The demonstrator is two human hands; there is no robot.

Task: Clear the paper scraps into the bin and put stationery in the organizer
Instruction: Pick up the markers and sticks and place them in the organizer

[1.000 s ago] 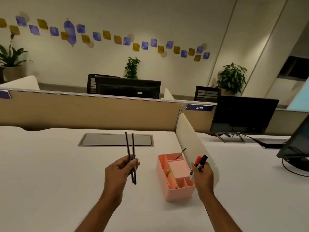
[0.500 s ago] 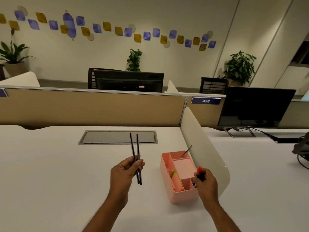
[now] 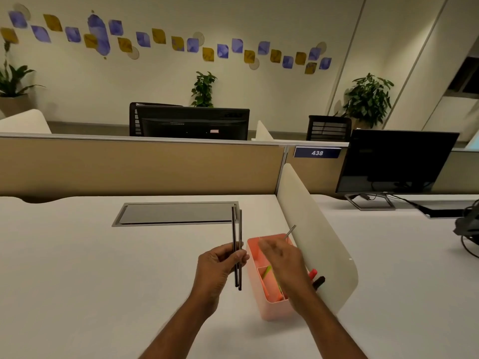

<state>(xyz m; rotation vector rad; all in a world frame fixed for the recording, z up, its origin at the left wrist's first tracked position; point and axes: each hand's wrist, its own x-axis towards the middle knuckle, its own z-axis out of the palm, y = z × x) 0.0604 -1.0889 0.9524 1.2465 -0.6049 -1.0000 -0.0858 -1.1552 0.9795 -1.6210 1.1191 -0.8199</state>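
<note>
While the left hand [image 3: 220, 265] curls round two thin black pens [image 3: 233, 229] and holds them upright above the tabletop [image 3: 77, 268], the right hand [image 3: 282, 263] hangs over the pink organizer [image 3: 269, 310], its fingers stretched and blurred, with nothing in its grasp that I can make out; the pink organizer stands at the right edge of the tabletop, touching the white divider panel [image 3: 321, 244]; a red marker [image 3: 313, 272] and a black marker [image 3: 320, 280] poke out of its right side, just past the wrist; a thin grey pen [image 3: 290, 231] leans from its far compartment.
</note>
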